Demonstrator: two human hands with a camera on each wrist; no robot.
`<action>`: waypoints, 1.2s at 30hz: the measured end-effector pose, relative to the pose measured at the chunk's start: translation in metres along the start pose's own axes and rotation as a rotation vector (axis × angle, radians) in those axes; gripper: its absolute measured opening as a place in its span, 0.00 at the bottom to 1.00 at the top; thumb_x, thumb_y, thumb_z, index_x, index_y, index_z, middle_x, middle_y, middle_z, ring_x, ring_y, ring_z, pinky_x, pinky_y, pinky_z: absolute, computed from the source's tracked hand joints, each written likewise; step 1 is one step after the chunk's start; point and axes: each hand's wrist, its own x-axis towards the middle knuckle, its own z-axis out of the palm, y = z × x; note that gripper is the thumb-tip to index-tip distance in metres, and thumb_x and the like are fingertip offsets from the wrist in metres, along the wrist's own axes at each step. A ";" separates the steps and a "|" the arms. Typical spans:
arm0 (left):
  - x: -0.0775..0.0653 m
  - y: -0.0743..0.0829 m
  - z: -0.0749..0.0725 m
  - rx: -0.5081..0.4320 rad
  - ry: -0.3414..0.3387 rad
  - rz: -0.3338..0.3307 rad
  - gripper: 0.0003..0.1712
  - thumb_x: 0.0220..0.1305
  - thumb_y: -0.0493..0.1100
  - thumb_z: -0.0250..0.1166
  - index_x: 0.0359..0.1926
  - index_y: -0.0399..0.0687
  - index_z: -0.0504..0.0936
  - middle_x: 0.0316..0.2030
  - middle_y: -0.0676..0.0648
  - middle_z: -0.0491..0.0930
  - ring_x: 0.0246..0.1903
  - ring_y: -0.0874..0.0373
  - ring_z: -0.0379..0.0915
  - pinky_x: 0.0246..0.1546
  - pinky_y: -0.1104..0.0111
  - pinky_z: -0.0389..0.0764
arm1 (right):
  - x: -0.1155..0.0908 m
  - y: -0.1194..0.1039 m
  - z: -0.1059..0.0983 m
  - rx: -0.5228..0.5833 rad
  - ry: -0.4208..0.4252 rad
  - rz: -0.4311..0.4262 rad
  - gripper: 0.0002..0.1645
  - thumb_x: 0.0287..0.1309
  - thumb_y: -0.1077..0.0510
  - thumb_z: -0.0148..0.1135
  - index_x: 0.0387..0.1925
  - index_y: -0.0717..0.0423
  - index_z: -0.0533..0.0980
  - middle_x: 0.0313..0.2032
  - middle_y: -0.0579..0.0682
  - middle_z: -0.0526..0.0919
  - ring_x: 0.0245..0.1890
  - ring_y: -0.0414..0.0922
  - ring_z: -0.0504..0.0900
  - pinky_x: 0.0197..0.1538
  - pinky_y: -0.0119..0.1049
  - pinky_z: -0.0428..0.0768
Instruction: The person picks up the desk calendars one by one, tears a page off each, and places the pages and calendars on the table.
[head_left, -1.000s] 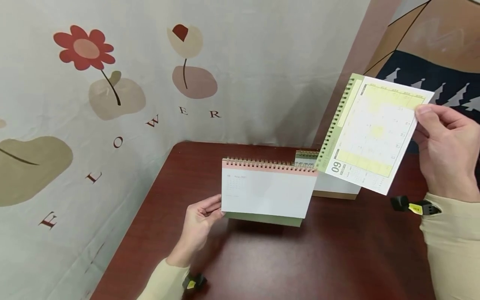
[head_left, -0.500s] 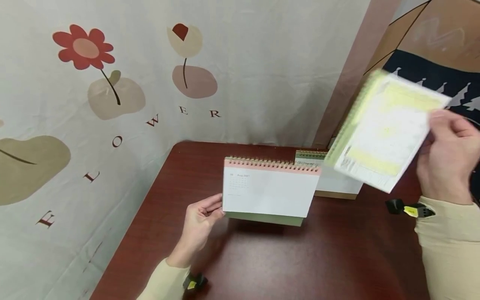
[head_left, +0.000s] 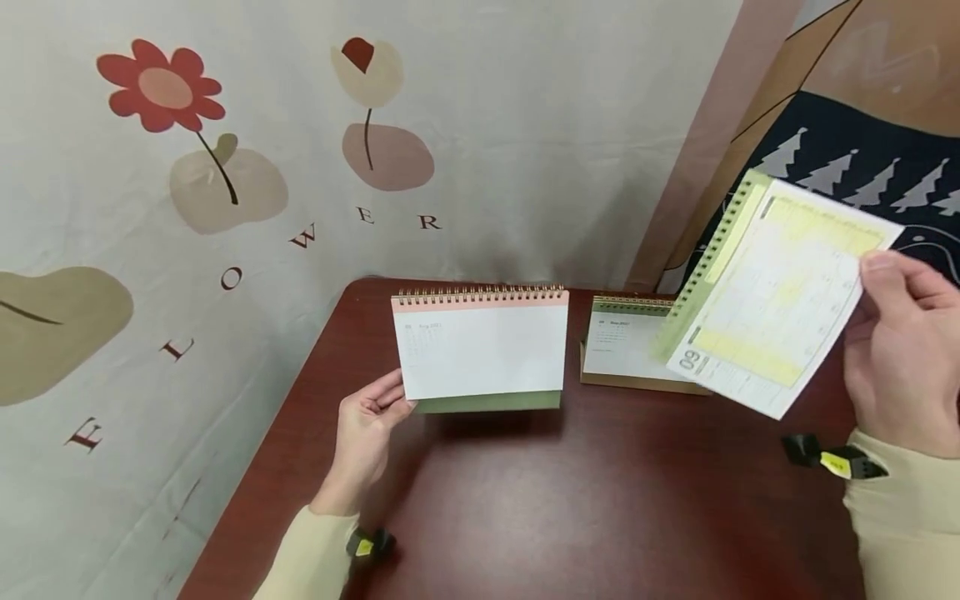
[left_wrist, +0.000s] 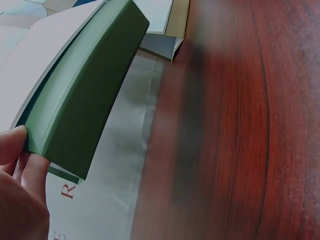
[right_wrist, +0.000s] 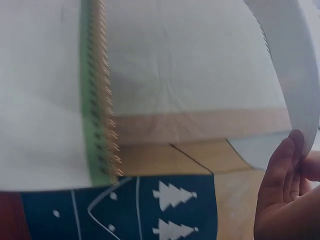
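My left hand (head_left: 365,433) pinches the lower left corner of a spiral desk calendar (head_left: 483,350) with a pink top strip, a white Aug 2021 page and a green base. It is raised over the table and slightly tilted; the left wrist view shows thumb and fingers on the green base (left_wrist: 90,85). My right hand (head_left: 903,358) pinches the edge of a loose calendar sheet (head_left: 783,300), marked 09, with a green punched strip and yellow blocks. In the right wrist view this sheet (right_wrist: 295,75) bends, and whether it is one sheet or more is unclear.
A second desk calendar (head_left: 622,346) with a green top strip and tan base stands on the dark red table (head_left: 540,500), partly behind the sheet. A flower-printed cloth (head_left: 525,142) hangs behind the table. A dark tree-printed cloth (head_left: 810,158) is at right.
The pink-topped calendar has moved left and slightly up in my left hand, uncovering more of the second calendar. My right hand has carried the sheet to the right, then a little down.
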 end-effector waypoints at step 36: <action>0.031 -0.012 0.009 -0.120 0.020 -0.028 0.28 0.63 0.17 0.59 0.65 0.22 0.73 0.41 0.50 0.89 0.40 0.64 0.85 0.35 0.74 0.80 | -0.138 0.087 -0.028 -0.900 -0.534 0.415 0.18 0.70 0.59 0.66 0.50 0.71 0.78 0.38 0.52 0.89 0.37 0.43 0.88 0.41 0.38 0.88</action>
